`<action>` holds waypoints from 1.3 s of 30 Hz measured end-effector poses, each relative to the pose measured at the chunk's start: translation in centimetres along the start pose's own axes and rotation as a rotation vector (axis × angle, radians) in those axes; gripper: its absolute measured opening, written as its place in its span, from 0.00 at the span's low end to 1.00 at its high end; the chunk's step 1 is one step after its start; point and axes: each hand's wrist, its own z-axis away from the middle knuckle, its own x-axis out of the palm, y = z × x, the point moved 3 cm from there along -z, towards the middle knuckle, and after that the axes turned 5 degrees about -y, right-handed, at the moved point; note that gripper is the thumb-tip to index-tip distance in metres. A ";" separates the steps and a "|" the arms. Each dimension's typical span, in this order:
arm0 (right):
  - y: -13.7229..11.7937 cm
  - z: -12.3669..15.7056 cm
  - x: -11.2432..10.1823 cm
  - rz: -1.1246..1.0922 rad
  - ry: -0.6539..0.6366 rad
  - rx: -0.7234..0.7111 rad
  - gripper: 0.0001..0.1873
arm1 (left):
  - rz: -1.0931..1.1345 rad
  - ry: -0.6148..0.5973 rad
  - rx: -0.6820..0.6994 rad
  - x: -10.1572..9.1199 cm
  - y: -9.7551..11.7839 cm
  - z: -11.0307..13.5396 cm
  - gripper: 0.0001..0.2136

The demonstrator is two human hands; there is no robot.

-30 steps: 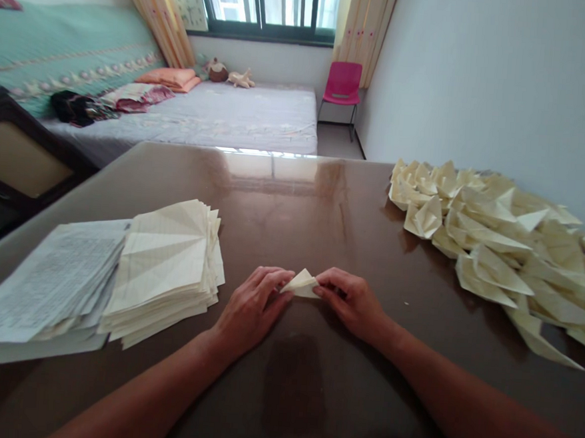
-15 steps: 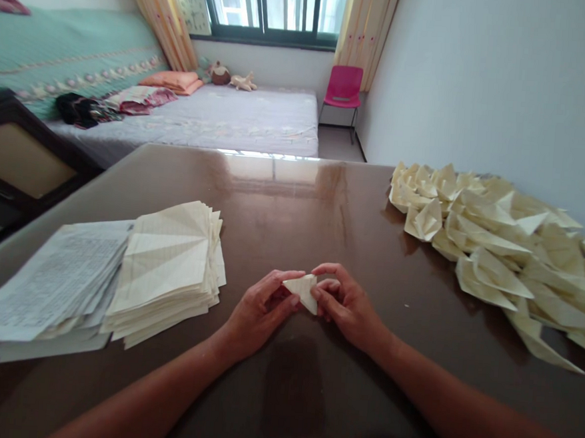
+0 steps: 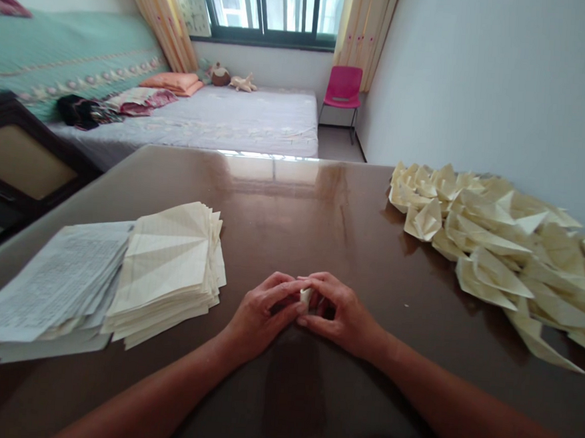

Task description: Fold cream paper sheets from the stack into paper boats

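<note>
Thumbs and fingers of the left hand [image 3: 262, 311] and right hand [image 3: 342, 310] pinch a small, cream, folded-paper piece [image 3: 305, 299], well short of the far edge of the glossy brown worktop [image 3: 282, 228]. Crisp creases likely require aligned layers, even pressure.

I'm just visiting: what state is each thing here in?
Small paper: folded, pinched between both hands, partly hidden
Left hand: fingers closed on it
Right hand: fingers closed on it
Cream sheets: stacked, top one creased
Printed sheets: loosely stacked, edges uneven
Paper shapes: folded, heaped together
Table: glossy, reflective
Curtains: drawn apart
Pink chair: upright
</note>
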 end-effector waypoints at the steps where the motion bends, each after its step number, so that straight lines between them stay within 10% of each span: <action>1: 0.0 0.0 0.0 -0.007 -0.014 0.000 0.18 | -0.013 -0.009 0.001 0.0 0.0 0.0 0.16; 11: 0.0 0.1 0.1 0.016 -0.062 -0.012 0.16 | -0.058 -0.017 0.076 -0.2 0.2 -0.3 0.15; 19: 0.1 0.3 -0.2 -0.028 0.212 0.063 0.16 | -0.049 0.107 0.072 -0.2 0.4 -0.3 0.13; 33: 0.4 0.1 0.3 -0.100 -0.003 -0.001 0.11 | -0.183 0.107 0.108 -0.2 -0.2 -0.2 0.15; 39: -0.1 0.5 1.0 0.145 0.123 -0.032 0.13 | -0.324 0.069 0.156 0.6 0.0 0.1 0.21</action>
